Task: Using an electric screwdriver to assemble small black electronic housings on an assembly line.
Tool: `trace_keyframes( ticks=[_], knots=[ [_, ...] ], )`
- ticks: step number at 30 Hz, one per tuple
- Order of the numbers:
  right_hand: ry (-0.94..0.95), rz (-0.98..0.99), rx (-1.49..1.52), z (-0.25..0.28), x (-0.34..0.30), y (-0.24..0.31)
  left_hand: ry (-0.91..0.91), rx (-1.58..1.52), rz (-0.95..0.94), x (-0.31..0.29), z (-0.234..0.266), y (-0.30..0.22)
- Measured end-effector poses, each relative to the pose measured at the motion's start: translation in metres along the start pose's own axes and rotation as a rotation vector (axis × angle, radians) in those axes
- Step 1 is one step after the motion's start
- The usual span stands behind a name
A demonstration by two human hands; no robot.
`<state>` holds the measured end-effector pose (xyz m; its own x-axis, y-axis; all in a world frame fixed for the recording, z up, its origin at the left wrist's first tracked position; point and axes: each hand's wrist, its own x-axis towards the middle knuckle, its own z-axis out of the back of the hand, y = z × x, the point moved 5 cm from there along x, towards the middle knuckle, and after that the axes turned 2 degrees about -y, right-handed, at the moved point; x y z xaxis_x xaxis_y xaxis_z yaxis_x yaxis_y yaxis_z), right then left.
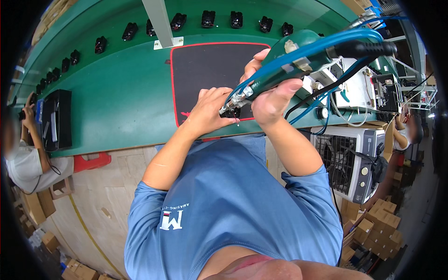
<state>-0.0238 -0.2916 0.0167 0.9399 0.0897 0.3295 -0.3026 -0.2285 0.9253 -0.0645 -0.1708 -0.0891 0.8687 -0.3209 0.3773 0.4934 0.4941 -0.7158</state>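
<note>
My right hand (273, 103) is wrapped round the green body of a powered screwdriver (275, 80), thumb on the near side and fingers on the far side. Its metal tip slants down and left to a small black part (233, 113), mostly covered by the tool and fingers. With its fingers bent around that part, my left hand (207, 111) steadies it on the near edge of a black mat with a red border (210, 60). Whether the tip touches a screw is hidden. Blue air hoses (322, 38) and a black cable run from the tool to the right.
Several black units (208, 18) stand in a row along the far green strip, behind a metal post (161, 23). A black bin (58, 119) is at left, beside a co-worker (25, 149). At right are white equipment (357, 88), an air cooler (350, 161) and another person (410, 130).
</note>
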Motion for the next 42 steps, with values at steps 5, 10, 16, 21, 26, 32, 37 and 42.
trace_keyframes(
  ticks=[5,10,16,21,26,32,37,42],
  knots=[
    [0.021,-0.014,0.241,0.006,0.026,0.018,0.024,0.056,0.012,-0.004,0.008,0.0],
    [0.087,0.28,0.351,0.037,0.042,0.124,-0.026,0.163,-0.014,-0.01,0.085,0.007],
    [-0.054,0.077,0.1,0.058,0.029,0.065,-0.251,0.648,0.257,-0.024,0.293,0.135],
    [-0.137,0.147,0.076,0.074,0.016,0.039,-0.193,0.968,0.467,-0.026,0.39,0.255],
    [-0.112,0.152,0.047,0.075,0.019,0.033,-0.02,0.947,0.835,-0.045,0.405,0.32],
    [-0.165,0.175,0.031,0.08,0.019,0.03,0.05,1.09,0.752,-0.006,0.378,0.269],
    [-0.132,0.157,0.084,0.07,0.021,0.024,0.119,0.945,0.499,-0.006,0.369,0.277],
    [-0.123,0.139,0.097,0.066,0.018,0.034,-0.233,0.765,0.308,-0.004,0.35,0.215]
  ],
)
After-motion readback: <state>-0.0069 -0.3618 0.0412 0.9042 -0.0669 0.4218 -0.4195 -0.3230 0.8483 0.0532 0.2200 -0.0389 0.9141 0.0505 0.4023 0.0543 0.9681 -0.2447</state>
